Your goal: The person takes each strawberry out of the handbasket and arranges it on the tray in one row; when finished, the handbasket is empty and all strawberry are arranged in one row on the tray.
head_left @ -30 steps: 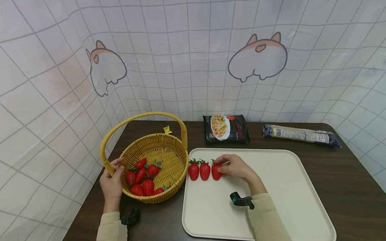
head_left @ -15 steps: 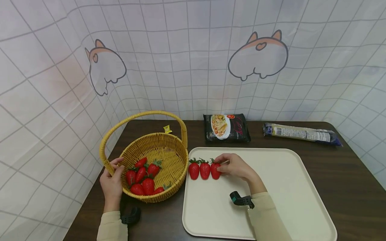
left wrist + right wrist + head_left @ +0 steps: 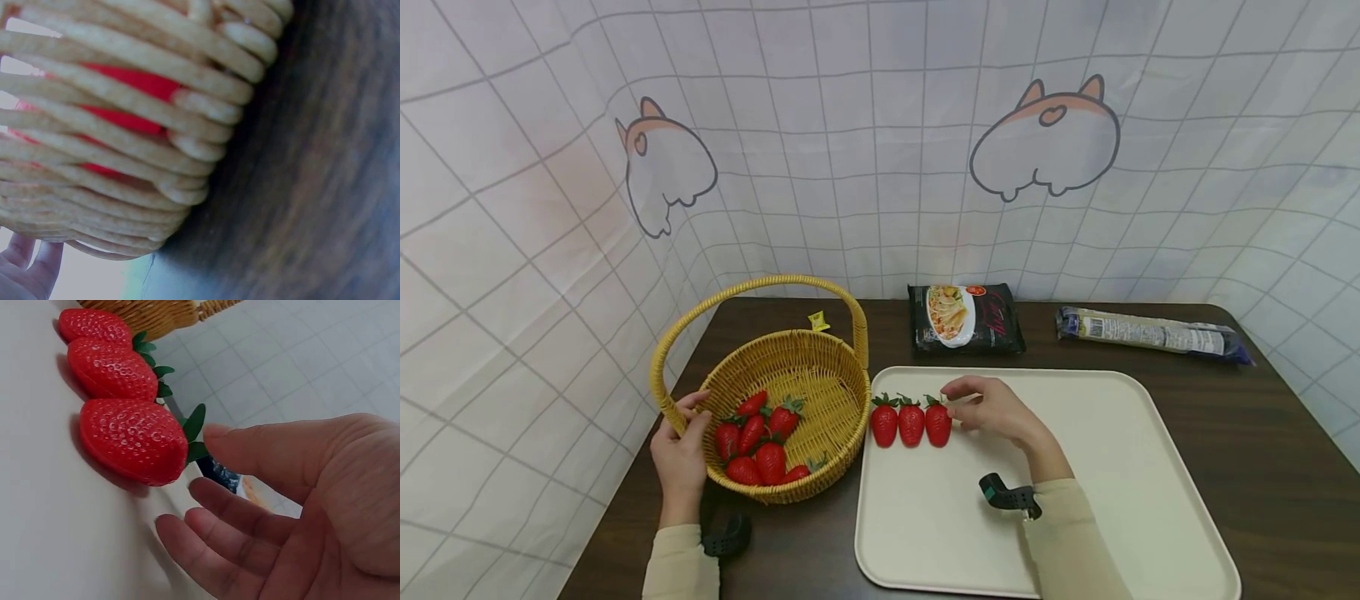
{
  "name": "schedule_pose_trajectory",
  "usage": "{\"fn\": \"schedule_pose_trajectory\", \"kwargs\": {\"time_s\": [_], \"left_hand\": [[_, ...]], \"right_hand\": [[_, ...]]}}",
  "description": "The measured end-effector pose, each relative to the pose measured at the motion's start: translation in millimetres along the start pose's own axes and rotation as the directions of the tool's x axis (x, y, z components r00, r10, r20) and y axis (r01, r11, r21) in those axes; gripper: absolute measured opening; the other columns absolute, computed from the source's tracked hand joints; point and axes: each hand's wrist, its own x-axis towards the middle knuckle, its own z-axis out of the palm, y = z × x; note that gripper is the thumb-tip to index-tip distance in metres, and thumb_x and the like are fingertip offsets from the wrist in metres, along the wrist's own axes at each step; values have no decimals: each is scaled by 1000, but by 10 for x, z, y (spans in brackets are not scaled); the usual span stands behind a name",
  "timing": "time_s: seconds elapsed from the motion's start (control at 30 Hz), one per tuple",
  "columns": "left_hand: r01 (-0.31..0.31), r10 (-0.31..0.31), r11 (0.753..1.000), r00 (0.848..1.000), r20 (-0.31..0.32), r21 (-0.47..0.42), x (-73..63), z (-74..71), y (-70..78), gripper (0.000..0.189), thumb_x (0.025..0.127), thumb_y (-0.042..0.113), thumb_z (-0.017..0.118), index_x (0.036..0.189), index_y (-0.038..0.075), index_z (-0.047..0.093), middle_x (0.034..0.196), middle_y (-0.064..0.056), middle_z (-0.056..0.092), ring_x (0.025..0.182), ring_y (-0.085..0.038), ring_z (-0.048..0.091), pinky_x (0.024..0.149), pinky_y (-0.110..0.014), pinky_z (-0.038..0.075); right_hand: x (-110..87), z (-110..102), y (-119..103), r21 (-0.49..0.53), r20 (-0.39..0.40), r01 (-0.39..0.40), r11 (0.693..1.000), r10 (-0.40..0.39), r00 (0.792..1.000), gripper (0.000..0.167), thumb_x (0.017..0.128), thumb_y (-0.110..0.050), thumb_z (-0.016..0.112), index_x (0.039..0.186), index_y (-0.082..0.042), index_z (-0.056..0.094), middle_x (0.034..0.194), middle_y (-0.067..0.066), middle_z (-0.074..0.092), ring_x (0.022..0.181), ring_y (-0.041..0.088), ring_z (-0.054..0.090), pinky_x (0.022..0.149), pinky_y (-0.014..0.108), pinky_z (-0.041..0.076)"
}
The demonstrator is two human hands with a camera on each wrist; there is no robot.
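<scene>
My left hand [image 3: 679, 458] grips the left rim of a yellow wicker basket [image 3: 831, 400] by the foot of its handle. Several red strawberries [image 3: 771, 462] lie in the basket's left and front part. On the cream tray [image 3: 955, 517], three strawberries stand side by side in a row, leaves pointing away from me. Just right of the rightmost strawberry [image 3: 937, 427] is my right hand [image 3: 1000, 412], its thumb and fingers spread and nothing held. The right wrist view has the thumb tip close by that strawberry's green leaves [image 3: 195, 425]; whether they touch I cannot tell.
A black food packet [image 3: 966, 319] lies behind the tray, and a long clear-and-blue packet [image 3: 1150, 333] behind it to the right. A small yellow wrapper [image 3: 818, 322] sits behind the basket. White gridded cloth [image 3: 865, 167] surrounds the dark wooden table [image 3: 1270, 467].
My right hand has let go of the rightmost strawberry and drawn slightly to the right, its fingers parting. The left hand stays on the basket.
</scene>
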Motion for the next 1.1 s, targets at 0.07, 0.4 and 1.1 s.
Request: {"fn": "schedule_pose_trajectory", "kwargs": {"time_s": [0.07, 0.4, 1.1], "left_hand": [[1, -1, 1000, 1000, 1, 2, -1, 0, 2, 14, 91, -4, 60, 87, -15, 52, 114, -15, 67, 111, -13, 57, 90, -15, 42], [-15, 15, 1000, 1000, 1, -20, -3, 5, -1, 15, 91, -5, 60, 87, -16, 51, 113, -16, 68, 111, -15, 57, 90, -15, 42], [-17, 16, 999, 1000, -13, -29, -4, 16, -8, 14, 91, -6, 60, 86, -15, 51, 111, -15, 68, 109, -15, 58, 90, -16, 42]], "right_hand": [[-10, -16, -22, -3, -33, 11, 1000, -11, 999, 30, 91, -10, 65, 120, -4, 64, 121, 17, 63, 91, 29, 67, 75, 39, 56], [-21, 96, -248, 47, -191, 102, 994, -92, 977, 24, 96, -16, 62, 118, -6, 66, 114, 15, 66, 95, 37, 62, 75, 40, 57], [50, 1082, -934, 120, -45, 411, 904, -408, 912, 22, 94, -13, 64, 116, -10, 67, 115, 8, 66, 103, 19, 62, 88, 31, 52]]}}
